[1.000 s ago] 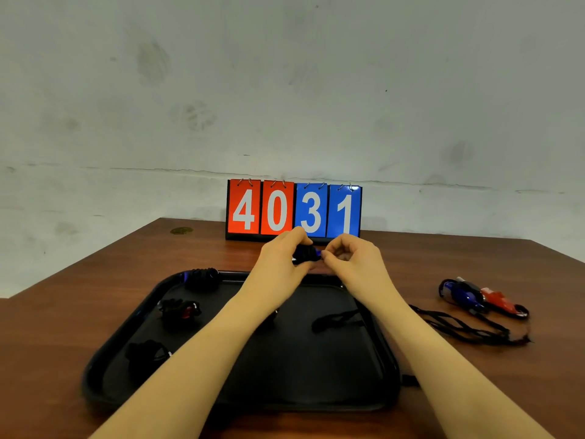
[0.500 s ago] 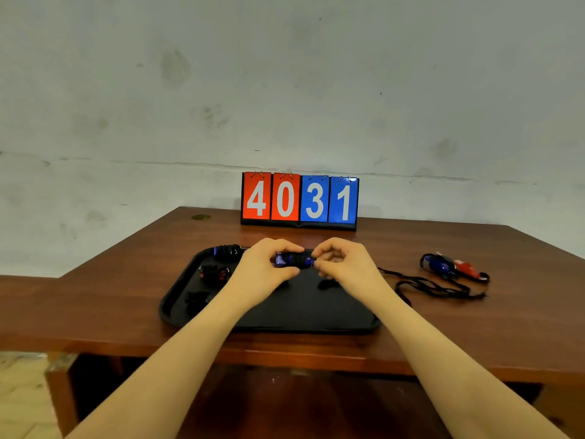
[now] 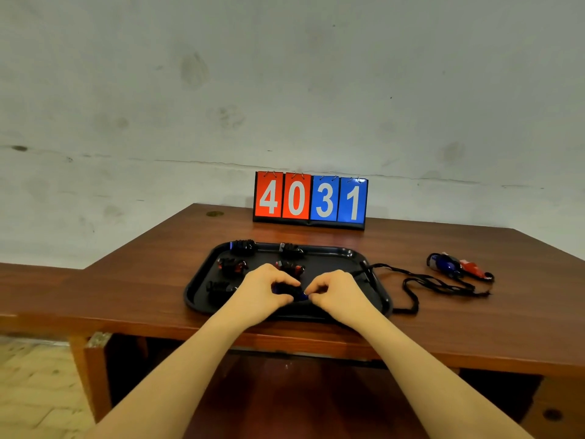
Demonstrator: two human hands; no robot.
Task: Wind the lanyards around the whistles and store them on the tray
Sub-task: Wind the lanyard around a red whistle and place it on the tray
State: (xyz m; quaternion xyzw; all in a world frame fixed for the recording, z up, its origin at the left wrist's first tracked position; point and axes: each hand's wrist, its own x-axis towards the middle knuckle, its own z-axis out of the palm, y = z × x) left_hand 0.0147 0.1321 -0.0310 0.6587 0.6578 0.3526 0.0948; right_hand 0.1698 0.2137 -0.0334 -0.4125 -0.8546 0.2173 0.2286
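A blue whistle (image 3: 296, 292) wrapped in black lanyard is pinched between my left hand (image 3: 264, 289) and my right hand (image 3: 338, 291), low over the front of the black tray (image 3: 378, 289). Several wound whistles lie on the tray: one at the back left (image 3: 243, 246), one at the back middle (image 3: 290, 249), a red one (image 3: 232, 266), another red one (image 3: 289, 267) and a dark one (image 3: 218, 286). On the table to the right lie a blue whistle (image 3: 443, 264) and a red whistle (image 3: 471, 267) with their loose black lanyards (image 3: 437, 285) spread out.
A flip scoreboard (image 3: 310, 201) reading 4031 stands at the back of the brown wooden table (image 3: 142, 280). The table's front edge runs just below the tray. A grey wall rises behind.
The view has pulled back and tilted down. Both hands have come down with the blue whistle from above the tray's back to just over its front part.
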